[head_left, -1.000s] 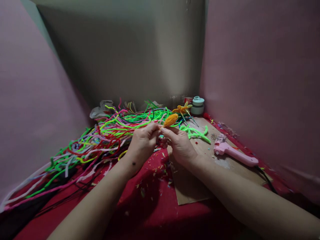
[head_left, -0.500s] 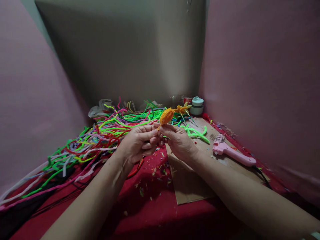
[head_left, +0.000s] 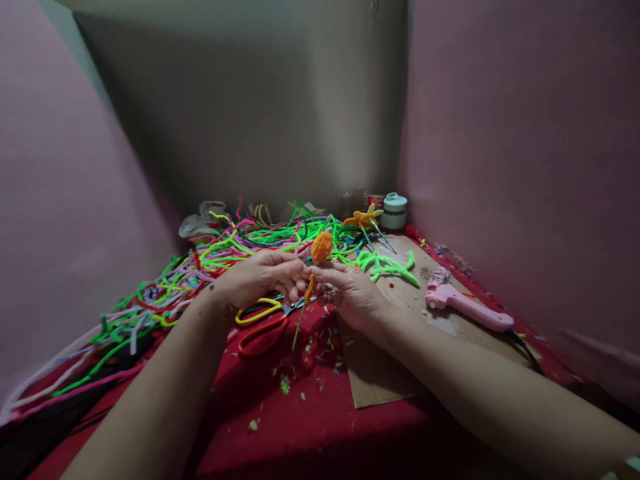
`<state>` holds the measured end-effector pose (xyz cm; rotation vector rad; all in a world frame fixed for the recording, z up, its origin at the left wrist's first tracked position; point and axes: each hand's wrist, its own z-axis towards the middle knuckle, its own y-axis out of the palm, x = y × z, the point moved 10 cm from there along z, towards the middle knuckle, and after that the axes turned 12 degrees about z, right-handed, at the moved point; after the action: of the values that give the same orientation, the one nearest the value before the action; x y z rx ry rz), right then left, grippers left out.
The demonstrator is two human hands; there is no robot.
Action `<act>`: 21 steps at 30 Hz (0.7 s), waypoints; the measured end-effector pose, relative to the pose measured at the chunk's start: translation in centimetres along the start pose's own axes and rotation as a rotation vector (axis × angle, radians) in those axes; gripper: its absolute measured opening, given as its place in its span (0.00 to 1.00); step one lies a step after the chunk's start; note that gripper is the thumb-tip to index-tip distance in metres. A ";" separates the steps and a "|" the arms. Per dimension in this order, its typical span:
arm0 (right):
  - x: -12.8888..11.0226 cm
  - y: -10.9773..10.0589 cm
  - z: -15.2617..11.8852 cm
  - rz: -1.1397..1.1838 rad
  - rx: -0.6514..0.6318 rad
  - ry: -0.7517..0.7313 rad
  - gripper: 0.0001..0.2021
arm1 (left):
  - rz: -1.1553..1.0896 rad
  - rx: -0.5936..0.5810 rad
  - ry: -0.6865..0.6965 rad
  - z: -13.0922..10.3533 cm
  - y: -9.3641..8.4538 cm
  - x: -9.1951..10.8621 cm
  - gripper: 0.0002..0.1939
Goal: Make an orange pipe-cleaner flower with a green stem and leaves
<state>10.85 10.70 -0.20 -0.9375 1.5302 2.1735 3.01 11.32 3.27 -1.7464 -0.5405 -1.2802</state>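
An orange fuzzy bud [head_left: 321, 248] stands upright on a thin stem, with orange wrapping below it and the bare green stem slanting down to the left. My right hand [head_left: 357, 293] pinches it just under the bud between thumb and fingers. Close beside it on the left is my left hand [head_left: 267, 279], its fingertips by the wrapped part and its fingers loosely bent; whether they grip anything is unclear. Below my left hand, scissors [head_left: 264, 337] with one yellow and one red handle lie on the red cloth [head_left: 280, 427].
Many coloured pipe cleaners [head_left: 200, 267] heap at the left and back. A pink glue gun [head_left: 465, 308] lies on cardboard [head_left: 380, 373] at the right. Behind are orange-yellow flowers [head_left: 364, 217] and a pale blue-lidded jar [head_left: 395, 212]. Small scraps dot the cloth.
The orange bud has moved slightly left and down, and its stem now shows below. My left hand has shifted left and loosened, uncovering the scissors.
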 end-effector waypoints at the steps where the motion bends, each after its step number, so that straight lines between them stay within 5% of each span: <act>1: 0.2 -0.1 -0.1 -0.014 0.018 0.021 0.09 | -0.002 0.067 0.014 0.1 -0.8 0.4 0.14; 6: 1.1 0.5 -0.9 -0.055 0.018 0.105 0.07 | -0.120 0.180 0.087 0.5 -1.4 1.2 0.14; 11: 1.8 0.4 -1.3 -0.134 0.069 0.165 0.07 | 0.029 0.274 0.060 0.0 -0.9 1.1 0.16; 21: 2.0 0.3 -1.3 -0.201 0.062 0.175 0.06 | 0.136 0.264 0.048 -0.2 -0.9 0.9 0.15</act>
<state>9.64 9.16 -1.54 -1.2322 1.4976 1.9378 2.57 11.51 4.48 -1.5039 -0.5283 -1.0997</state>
